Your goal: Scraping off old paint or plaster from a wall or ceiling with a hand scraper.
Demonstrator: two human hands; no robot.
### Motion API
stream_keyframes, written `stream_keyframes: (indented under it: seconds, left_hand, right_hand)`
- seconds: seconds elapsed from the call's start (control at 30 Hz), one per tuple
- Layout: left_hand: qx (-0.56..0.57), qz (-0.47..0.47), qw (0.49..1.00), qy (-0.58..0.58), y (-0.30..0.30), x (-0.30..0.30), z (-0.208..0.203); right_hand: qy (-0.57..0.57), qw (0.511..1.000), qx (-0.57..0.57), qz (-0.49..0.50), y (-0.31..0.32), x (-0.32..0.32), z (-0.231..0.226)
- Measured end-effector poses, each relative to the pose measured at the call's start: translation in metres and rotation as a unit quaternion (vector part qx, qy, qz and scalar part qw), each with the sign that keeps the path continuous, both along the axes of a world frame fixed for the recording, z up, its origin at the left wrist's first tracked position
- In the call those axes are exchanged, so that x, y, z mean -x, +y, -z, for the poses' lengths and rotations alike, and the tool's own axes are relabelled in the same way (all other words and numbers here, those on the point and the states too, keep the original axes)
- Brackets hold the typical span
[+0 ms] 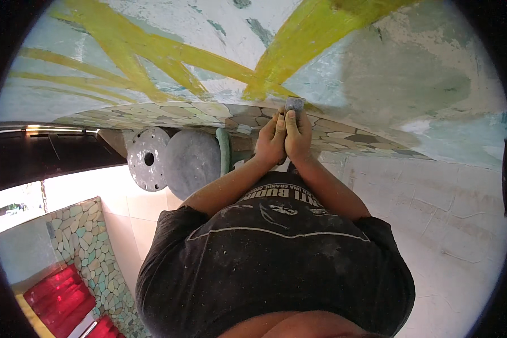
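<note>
The small grey rectangular block (294,103) at the far middle looks matt and dusty. The pale blue-green wall with yellow painted stripes (400,73) is matt and patchy, its irregular stone border (372,138) dull. At left, the grey round disc with holes (158,151) is matt and paint-specked. The black cloth shirt (276,265) is matt and dust-marked; the red ridged panel (61,298) at near left looks glossy.

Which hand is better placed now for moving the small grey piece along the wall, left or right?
Probably the right hand: its thumb lies against the grey piece, near the painted wall. The left hand, close beside it, looks slightly farther away; its grip is partly hidden.
</note>
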State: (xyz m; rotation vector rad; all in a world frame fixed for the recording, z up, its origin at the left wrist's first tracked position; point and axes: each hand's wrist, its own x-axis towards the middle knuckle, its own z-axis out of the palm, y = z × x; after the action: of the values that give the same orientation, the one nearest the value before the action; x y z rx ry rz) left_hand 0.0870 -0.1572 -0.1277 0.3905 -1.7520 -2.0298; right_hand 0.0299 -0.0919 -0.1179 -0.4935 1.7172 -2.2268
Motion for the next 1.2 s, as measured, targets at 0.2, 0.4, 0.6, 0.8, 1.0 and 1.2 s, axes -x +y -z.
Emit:
stream_keyframes:
  seconds: [0.2, 0.4, 0.6, 0.8, 1.0, 1.2]
  left_hand:
    - [0.055, 0.037, 0.996, -0.066, 0.007, 0.01, 0.002]
    - [0.053, 0.061, 0.995, -0.062, 0.009, 0.016, -0.048]
    - [0.076, 0.033, 0.994, -0.077, 0.024, 0.017, -0.002]
    - [0.11, 0.029, 0.991, -0.064, 0.026, 0.025, -0.032]
    - [0.115, 0.028, 0.991, -0.068, 0.027, 0.026, -0.034]
    - [0.117, 0.014, 0.988, -0.099, 0.036, 0.025, -0.007]
  right_hand:
    - [-0.009, 0.999, -0.02, 0.028, 0.013, 0.008, 0.0]
    - [0.051, 0.991, -0.101, 0.071, 0.019, 0.013, -0.039]
    - [-0.042, 0.996, -0.022, 0.081, 0.023, 0.011, 0.006]
    - [0.037, 0.992, -0.082, 0.085, 0.033, 0.022, -0.013]
    - [0.042, 0.987, -0.115, 0.102, 0.034, 0.021, -0.025]
    - [0.006, 0.994, -0.075, 0.082, 0.039, 0.017, -0.009]
